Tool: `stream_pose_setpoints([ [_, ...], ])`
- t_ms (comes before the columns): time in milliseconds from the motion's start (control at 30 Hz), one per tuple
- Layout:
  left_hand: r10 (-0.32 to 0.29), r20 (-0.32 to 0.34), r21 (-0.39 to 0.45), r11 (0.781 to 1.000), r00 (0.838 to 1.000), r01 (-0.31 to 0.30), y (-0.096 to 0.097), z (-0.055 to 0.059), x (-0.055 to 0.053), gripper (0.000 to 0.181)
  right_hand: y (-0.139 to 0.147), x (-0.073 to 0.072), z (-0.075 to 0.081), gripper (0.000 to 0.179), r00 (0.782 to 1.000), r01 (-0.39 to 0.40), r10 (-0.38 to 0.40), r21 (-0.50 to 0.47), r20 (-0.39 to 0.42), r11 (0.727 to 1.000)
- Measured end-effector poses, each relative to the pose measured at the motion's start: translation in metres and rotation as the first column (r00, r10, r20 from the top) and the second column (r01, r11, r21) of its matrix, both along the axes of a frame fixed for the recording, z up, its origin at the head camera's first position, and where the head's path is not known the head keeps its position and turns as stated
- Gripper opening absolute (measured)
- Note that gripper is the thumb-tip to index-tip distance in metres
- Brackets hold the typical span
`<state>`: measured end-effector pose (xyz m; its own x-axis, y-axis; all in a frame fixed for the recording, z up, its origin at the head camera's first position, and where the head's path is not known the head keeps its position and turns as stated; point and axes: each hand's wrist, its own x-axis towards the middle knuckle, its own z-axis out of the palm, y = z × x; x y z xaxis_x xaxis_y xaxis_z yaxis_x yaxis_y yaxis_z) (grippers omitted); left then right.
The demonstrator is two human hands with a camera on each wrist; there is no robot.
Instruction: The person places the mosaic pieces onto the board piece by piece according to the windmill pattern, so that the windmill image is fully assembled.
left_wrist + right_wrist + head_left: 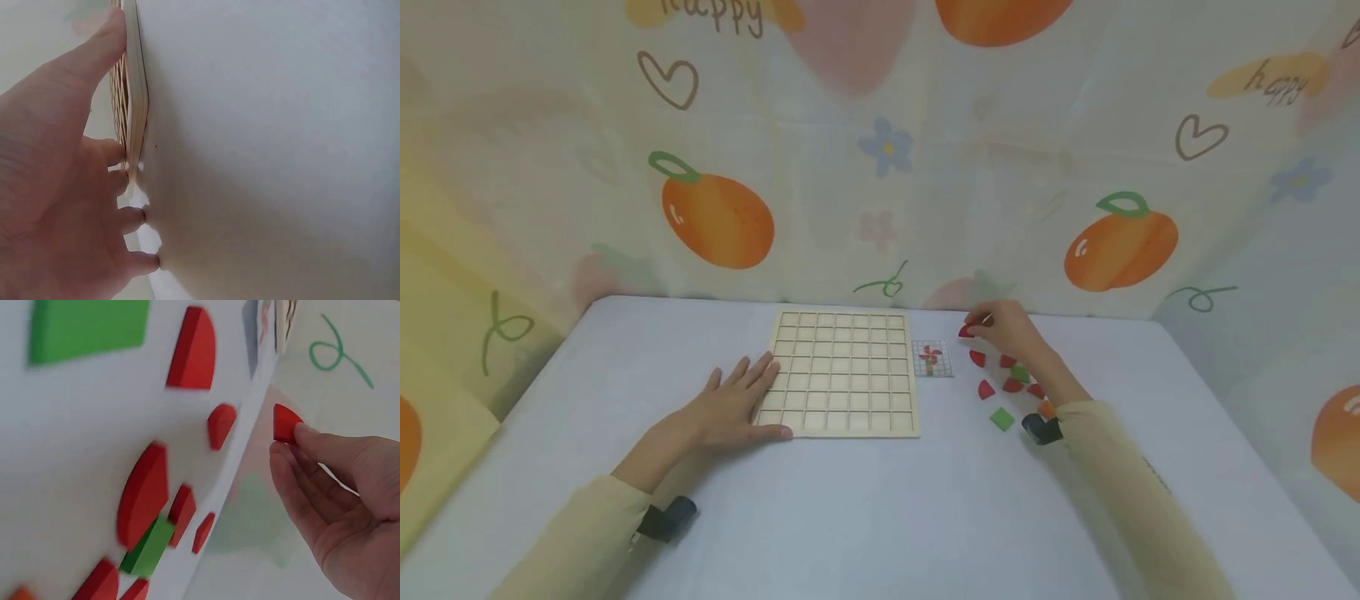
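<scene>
A pale wooden grid board (838,375) lies flat on the table with bare cells. My left hand (730,412) rests at its left edge, fingers spread and straight; in the left wrist view the thumb (109,37) touches the board's rim (139,94). Between thumb and fingers, my right hand (1006,327) pinches a red quarter-circle piece (285,423), held above the table beyond the loose pieces. Beside the board lies a small pattern card (932,358) showing a red flower on a grid.
Several red quarter-circle pieces (986,389) lie scattered right of the card. Among them are a green square (1002,419), another green piece (1020,373) and an orange piece (1047,408), partly hidden by the right wrist. A printed curtain (820,167) hangs behind the table.
</scene>
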<state>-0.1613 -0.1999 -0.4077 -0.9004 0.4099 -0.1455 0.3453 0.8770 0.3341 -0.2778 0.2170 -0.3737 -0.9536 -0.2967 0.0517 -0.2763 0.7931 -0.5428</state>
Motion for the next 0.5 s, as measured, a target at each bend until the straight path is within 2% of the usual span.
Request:
stream_pose_setpoints([
  [233,0.002,-0.007,0.021,1.000,1.000,-0.002,-0.002,-0.002,0.000,0.106,-0.030,-0.005,0.004,0.016,0.999,-0.031,0.031,0.002,-0.010,1.000],
  [400,0.004,-0.009,0.029,1.000,1.000,-0.004,-0.002,0.001,0.003,0.105,-0.050,-0.005,0.005,0.016,0.998,-0.048,0.048,-0.005,-0.036,0.999],
  [500,0.002,-0.012,0.032,0.999,1.000,-0.002,-0.001,0.004,0.003,0.106,-0.062,-0.005,0.003,0.015,0.995,-0.084,0.083,-0.013,-0.053,0.996],
])
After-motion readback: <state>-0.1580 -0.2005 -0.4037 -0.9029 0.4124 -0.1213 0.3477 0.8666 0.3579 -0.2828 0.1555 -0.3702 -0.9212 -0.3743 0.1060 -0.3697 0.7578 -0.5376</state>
